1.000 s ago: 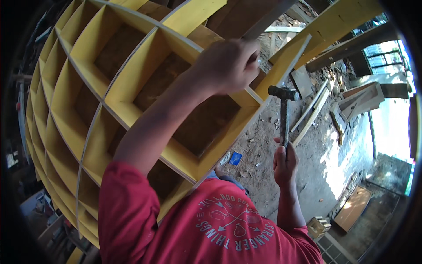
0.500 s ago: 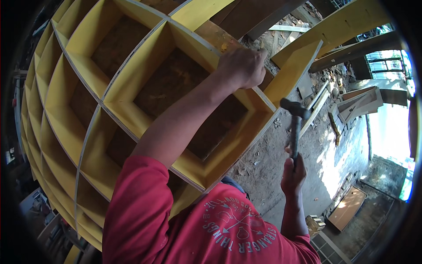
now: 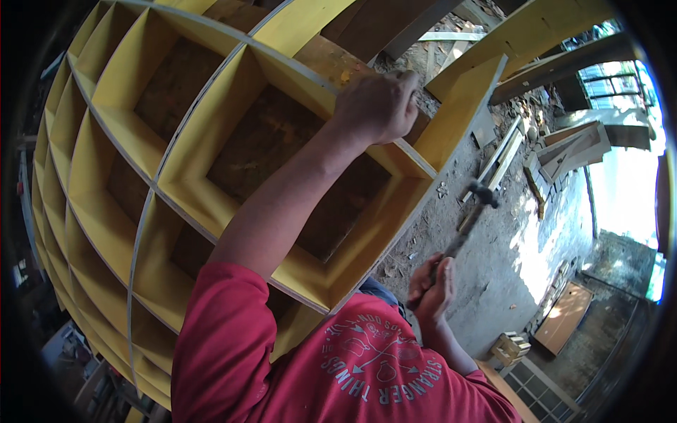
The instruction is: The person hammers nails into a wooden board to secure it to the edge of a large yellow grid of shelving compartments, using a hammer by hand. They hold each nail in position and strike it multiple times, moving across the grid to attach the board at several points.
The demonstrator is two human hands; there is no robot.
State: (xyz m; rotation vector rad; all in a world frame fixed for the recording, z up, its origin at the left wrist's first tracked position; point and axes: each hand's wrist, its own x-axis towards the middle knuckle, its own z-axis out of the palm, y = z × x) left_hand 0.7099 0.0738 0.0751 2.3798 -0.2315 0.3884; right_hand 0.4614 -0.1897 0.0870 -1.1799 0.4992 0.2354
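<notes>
A large yellow wooden lattice frame, made of curved panels crossing into box-shaped cells, fills the left and middle. My left arm reaches across one cell. Over the edge of that cell's far-side panel, my left hand is closed in a fist; whatever its fingers hold is hidden. To the right of the frame, my right hand is wrapped around the handle of a hammer. The hammer's dark head points up and away, apart from the wood. Beside my left fist, a yellow panel sticks out from the frame's corner.
Long boards extend across the upper right. Wood scraps and debris lie on the dirt and concrete floor. An orange-brown board and a small stack of wood blocks sit at lower right.
My right hand has moved down and left toward my body, and the hammer has tilted over to the right. My left fist keeps its place at the panel edge; the view has shifted slightly.
</notes>
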